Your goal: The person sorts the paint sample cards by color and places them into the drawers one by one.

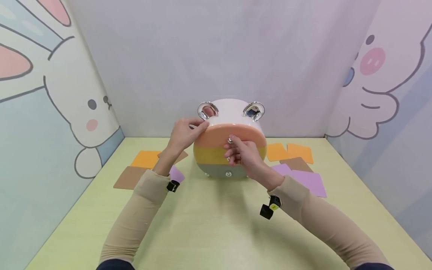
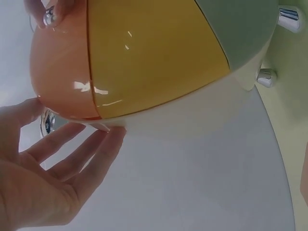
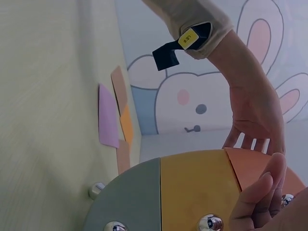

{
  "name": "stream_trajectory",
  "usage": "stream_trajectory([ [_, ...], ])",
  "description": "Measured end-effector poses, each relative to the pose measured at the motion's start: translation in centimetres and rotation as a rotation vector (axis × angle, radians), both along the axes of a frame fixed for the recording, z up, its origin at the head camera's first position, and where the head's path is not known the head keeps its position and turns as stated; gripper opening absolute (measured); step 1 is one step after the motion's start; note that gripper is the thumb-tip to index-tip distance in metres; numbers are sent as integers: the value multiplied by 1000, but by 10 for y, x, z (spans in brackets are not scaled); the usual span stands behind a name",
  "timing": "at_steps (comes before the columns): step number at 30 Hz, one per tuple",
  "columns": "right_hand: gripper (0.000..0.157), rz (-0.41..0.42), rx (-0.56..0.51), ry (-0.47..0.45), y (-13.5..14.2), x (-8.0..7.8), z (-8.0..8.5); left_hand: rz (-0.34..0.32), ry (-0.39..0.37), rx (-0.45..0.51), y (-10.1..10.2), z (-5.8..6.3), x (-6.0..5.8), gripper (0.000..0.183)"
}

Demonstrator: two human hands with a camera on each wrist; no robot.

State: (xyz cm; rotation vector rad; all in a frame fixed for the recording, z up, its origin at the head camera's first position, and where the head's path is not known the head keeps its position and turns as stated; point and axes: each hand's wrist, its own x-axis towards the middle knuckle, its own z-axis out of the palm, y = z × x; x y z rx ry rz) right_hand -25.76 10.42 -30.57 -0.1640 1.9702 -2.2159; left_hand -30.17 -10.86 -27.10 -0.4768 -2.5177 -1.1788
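A small rounded drawer cabinet (image 1: 233, 110) with shiny silver ears stands upright on the table. Its front has an orange drawer (image 1: 216, 135) on top, a yellow drawer (image 1: 209, 154) in the middle and a grey-green drawer (image 1: 216, 170) at the bottom, each with a silver knob. My right hand (image 1: 248, 157) pinches the top drawer's knob (image 2: 49, 17) between thumb and index finger; the other fingers curl in front of the yellow drawer. With fingers extended, my left hand (image 2: 53, 178) touches the cabinet's upper left side, its thumb at the orange drawer's edge.
Orange, brown and purple cards lie on the table (image 1: 202, 225) both sides of the cabinet, such as an orange card (image 1: 145, 159) at left and a purple card (image 1: 308, 182) at right. Walls with cartoon animals enclose the back and sides.
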Motion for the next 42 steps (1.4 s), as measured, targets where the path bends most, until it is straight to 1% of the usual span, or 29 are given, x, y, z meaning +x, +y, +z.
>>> stream_trajectory([
  [5,50,8,5,2,0,1,1,20,9,-4,0,-1,1,35],
  [15,51,23,32,5,3,7,2,13,13,18,1,1,4,35],
  [18,53,30,35,5,4,10,2,6,17,23,1,1,4,35],
  [22,52,40,31,-1,3,13,1,-10,29,30,1,0,4,35],
  [27,50,53,39,-2,3,18,2,-23,14,41,-1,-2,5,37],
  [31,54,66,49,0,3,21,2,-22,-1,47,-2,-3,4,37],
  [36,57,65,61,-14,3,25,1,-36,4,48,-3,-5,2,35],
  [42,52,69,69,-20,3,30,3,-46,3,57,-4,-6,1,36],
])
